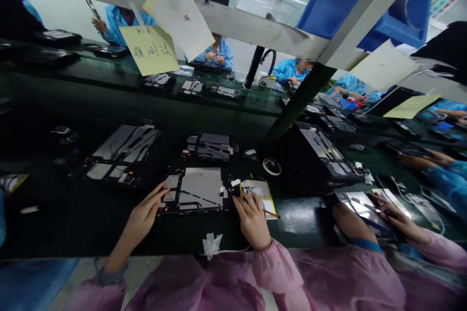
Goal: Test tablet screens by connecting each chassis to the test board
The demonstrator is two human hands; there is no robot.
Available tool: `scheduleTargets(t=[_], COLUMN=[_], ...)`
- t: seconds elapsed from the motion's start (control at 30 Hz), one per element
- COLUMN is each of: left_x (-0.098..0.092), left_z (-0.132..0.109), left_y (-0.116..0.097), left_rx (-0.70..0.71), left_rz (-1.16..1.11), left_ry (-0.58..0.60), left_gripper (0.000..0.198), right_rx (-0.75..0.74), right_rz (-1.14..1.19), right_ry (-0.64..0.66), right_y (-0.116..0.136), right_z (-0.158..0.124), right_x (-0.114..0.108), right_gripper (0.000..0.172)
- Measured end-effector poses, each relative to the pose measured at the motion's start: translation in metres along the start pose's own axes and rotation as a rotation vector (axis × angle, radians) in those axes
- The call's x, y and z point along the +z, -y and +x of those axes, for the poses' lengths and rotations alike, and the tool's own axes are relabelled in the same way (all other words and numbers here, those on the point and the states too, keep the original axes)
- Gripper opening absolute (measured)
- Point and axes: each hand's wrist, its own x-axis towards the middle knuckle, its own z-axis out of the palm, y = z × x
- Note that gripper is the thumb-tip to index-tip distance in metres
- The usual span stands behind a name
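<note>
In front of me lies an opened tablet-like device (200, 188), its inside showing a large grey battery panel and black ribbon cables. My left hand (144, 215) touches its left edge with fingers stretched out. At the right edge, my right hand (254, 218) has its fingers spread and slightly bent, fingertips close to a small white strip (235, 182). Partly beneath that hand is a yellow-edged paper card (268, 195). A thin orange stick (270, 213) crosses the card by my fingers; whether it touches them I cannot tell.
Stacked opened devices stand at the left (122, 148), behind (207, 146) and at the right (321, 150). A tape roll (272, 166) sits near a dark post (292, 107). Crumpled white paper (212, 244) lies at the front edge. A co-worker's hands (396, 216) work close on my right.
</note>
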Motion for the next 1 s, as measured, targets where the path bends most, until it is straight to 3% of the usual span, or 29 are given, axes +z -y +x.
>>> scheduleTargets(t=[0.13,0.23,0.37,0.43,0.53,0.63,0.73,0.83,1.0], left_x=[-0.004,-0.005,-0.007,-0.010,-0.012,-0.008,-0.004,-0.004,-0.003], left_z=[-0.016,-0.020,-0.012,-0.006,0.000,0.003,0.005,0.012,0.026], left_y=[-0.008,-0.003,0.001,-0.005,-0.020,-0.035,-0.049,-0.063,-0.080], left_rx=[-0.033,-0.046,-0.092,-0.187,-0.440,-0.599,-0.614,-0.639,-0.596], left_rz=[0.139,0.169,0.130,0.026,-0.304,-0.513,-0.576,-0.669,-0.695], left_ry=[0.071,0.109,0.033,0.041,0.038,-0.033,-0.085,-0.055,-0.049], left_gripper=[0.061,0.055,0.052,0.058,0.074,0.072,0.066,0.068,0.069], right_rx=[0.081,0.128,0.186,0.200,0.208,0.206,0.218,0.193,0.263], right_rz=[0.032,0.010,-0.037,-0.033,0.006,0.044,0.012,-0.043,-0.034], right_ry=[0.134,0.112,0.043,0.022,-0.004,0.001,-0.002,-0.039,-0.055], right_y=[0.015,0.023,0.030,0.030,0.029,0.028,0.031,0.034,0.036], right_z=[0.002,0.006,0.011,0.012,0.011,0.008,0.008,0.017,0.049], right_x=[-0.010,-0.004,0.009,0.011,0.008,0.002,-0.006,-0.020,-0.040], right_gripper=[0.056,0.061,0.050,0.047,0.046,0.051,0.063,0.073,0.074])
